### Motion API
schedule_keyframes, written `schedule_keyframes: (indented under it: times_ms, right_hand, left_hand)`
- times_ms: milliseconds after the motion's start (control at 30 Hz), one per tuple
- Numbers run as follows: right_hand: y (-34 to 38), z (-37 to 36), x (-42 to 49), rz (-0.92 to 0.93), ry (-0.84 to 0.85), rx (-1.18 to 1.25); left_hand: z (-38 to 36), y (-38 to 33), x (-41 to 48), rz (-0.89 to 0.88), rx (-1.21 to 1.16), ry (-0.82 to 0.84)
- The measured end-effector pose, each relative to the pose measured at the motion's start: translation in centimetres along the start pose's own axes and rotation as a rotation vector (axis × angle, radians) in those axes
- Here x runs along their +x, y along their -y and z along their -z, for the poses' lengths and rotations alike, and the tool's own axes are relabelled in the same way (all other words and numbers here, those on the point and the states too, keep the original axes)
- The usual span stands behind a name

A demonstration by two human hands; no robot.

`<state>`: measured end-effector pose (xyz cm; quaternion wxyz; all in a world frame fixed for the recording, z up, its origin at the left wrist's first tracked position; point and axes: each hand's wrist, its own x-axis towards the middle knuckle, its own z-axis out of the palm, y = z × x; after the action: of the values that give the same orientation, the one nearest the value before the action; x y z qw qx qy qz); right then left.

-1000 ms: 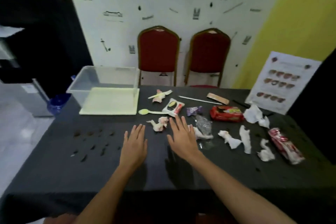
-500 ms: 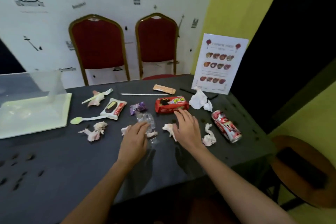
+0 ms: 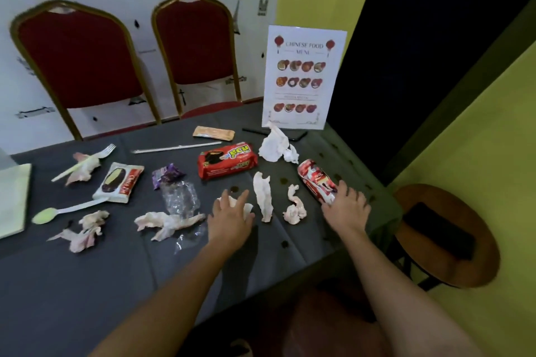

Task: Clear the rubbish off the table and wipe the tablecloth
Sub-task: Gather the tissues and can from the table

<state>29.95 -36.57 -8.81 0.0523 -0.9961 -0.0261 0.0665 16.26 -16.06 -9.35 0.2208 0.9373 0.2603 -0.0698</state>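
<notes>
TABLE-CLEARING, EARLY STAGE: My left fingers (image 3: 243, 197) lie spread over a crumpled white tissue (image 3: 249, 208) on the dark grey tablecloth (image 3: 87, 284). My right fingers (image 3: 343, 188) lie spread across the near end of a crushed red drinks can (image 3: 314, 178). Neither set has closed round anything yet.

The can sits close to the table's edge, which runs just to the right of my right fingers. I judge that a push rather than a grip could roll it off towards the round wooden stool (image 3: 452, 272), or tip out whatever is left inside onto the cloth. The tissue is light, so a hasty sweep could scatter it. Dragging it over the small brown spots (image 3: 233, 189) just ahead of my left fingers could smear them.

Between the two sets of fingers lie two twisted white tissue strips (image 3: 262, 197), with a red biscuit packet (image 3: 227, 161) ahead of my left fingers. To the left of my left fingers are a clear plastic wrapper (image 3: 179, 197) and more crumpled tissue (image 3: 165, 222). All the rubbish is still on the cloth, and wiping has not begun.
</notes>
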Motion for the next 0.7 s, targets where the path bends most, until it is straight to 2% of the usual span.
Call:
schedule_keyframes:
  times_ms: [100,333,533,700]
  right_hand:
    - [-0.5,-0.4,0.4,-0.003,0.017,0.006]
    - [-1.6,-0.9,0.3,0.036,-0.112,0.166]
    - [-3.3,-0.9,0.1,-0.044,-0.214,0.338]
    - [-3.1,-0.8,-0.4,-0.098,-0.224,0.420]
  left_hand:
    - [-0.6,-1.0,0.7,0.038,0.055,0.033]
    - [-1.8,-2.0,1.7,0.036,0.017,-0.145]
    - [-2.2,-5.0,2.0,0.051,-0.054,-0.040]
    - [-4.5,-7.5,2.2,-0.025,0.074,-0.061]
